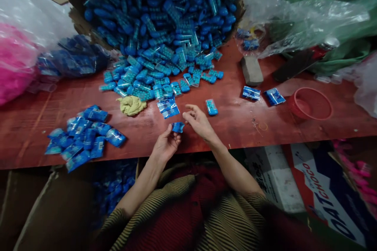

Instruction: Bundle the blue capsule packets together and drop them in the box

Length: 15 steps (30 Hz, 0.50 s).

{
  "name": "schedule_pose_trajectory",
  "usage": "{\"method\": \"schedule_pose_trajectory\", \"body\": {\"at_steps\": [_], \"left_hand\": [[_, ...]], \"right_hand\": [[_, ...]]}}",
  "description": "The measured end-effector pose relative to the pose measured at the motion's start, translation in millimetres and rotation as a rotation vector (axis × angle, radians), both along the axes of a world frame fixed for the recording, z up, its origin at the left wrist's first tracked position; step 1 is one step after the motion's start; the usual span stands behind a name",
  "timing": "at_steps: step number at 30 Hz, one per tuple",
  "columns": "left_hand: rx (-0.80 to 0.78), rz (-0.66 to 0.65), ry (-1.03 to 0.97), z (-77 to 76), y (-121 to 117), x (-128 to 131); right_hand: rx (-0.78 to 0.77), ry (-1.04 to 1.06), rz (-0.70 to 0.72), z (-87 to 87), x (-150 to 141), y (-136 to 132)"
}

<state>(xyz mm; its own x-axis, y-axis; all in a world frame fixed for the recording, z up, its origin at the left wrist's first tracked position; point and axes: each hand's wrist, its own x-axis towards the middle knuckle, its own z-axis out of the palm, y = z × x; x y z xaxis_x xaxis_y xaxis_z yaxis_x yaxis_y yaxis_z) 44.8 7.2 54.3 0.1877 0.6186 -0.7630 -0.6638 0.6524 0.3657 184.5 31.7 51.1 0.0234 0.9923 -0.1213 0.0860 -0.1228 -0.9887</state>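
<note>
My left hand (167, 142) pinches a small blue printed sleeve (178, 127) near the table's front edge. Just right of it, my right hand (199, 120) hovers with its fingers partly curled, thumb and forefinger apart, and nothing shows between them. A flat blue printed wrapper (168, 108) lies beyond both hands. To the right of my right hand lies one clear-and-blue container of small beads (211, 107). A heap of the same blue bead containers (153, 72) spills across the table from a big carton. At the left is a pile of blue-wrapped packs (85, 133).
The red table (235, 133) also bears a crumpled yellow cloth (131, 105), a grey block (251, 71), a dark bottle-like object (303, 60), two blue packets (274, 96) and a red basket (311, 104). Clear plastic bags crowd both sides. Cartons (279, 180) stand below the table.
</note>
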Motion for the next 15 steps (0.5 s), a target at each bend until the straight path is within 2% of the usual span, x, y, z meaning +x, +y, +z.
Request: {"method": "schedule_pose_trajectory", "body": {"at_steps": [4, 6, 8, 11, 15], "left_hand": [[-0.038, 0.031, -0.023, 1.3, 2, 1], [-0.057, 0.055, -0.014, 0.4, 2, 3], [-0.072, 0.067, -0.009, -0.1, 2, 4], [-0.063, 0.07, -0.024, 0.5, 3, 4], [-0.019, 0.075, -0.048, 2.2, 3, 2]], "right_hand": [[0.2, -0.479, -0.27, -3.4, 29, -6], [0.268, -0.601, -0.307, 1.3, 36, -12], [0.345, -0.588, -0.181, 9.2, 33, -20], [0.456, -0.524, 0.108, 19.3, 17, -33], [0.469, -0.629, 0.268, 18.4, 3, -41]]}}
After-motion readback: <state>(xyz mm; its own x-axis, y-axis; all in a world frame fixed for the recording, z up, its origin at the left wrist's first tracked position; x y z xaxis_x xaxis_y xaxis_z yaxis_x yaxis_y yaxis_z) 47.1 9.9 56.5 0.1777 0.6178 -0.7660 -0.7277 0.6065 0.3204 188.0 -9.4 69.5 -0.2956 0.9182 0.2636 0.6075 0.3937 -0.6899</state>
